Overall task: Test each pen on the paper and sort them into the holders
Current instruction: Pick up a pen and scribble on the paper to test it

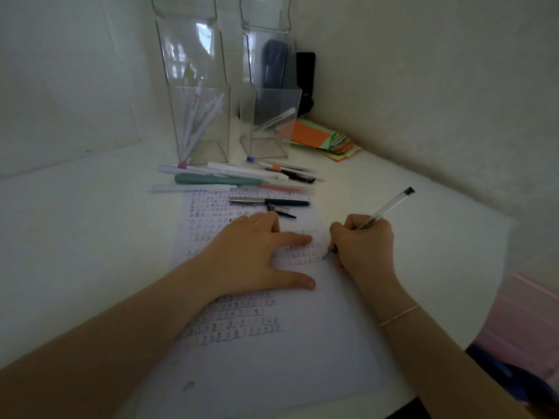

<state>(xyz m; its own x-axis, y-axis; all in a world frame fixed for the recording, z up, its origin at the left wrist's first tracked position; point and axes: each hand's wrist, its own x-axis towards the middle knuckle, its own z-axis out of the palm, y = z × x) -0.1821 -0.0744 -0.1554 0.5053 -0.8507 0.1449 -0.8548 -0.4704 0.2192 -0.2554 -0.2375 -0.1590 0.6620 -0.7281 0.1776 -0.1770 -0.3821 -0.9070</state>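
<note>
— While the right hand (361, 246) grips that clear pen (384, 214) with its tip down on the paper (272, 364), what's the left hand (257, 258) doing?

— Lying flat, fingers spread wide, holding nothing, just pressing the sheet to the table (75, 237). The sheet is already crowded with rows of small test marks, near us and under the hands.

— So plenty of pens tried?

— I'd say so, but not half sorted. Just past the hands a dark pen (269, 202) lies on the paper's far end, and beyond it a whole row of pens (236, 176) waits on the table, untested or unsorted, I can't tell which.

— And the holders?

— Farthest back. The left holder (196, 95) has a few white pens leaning inside; the right holder (269, 116) seems to hold just one.
</note>
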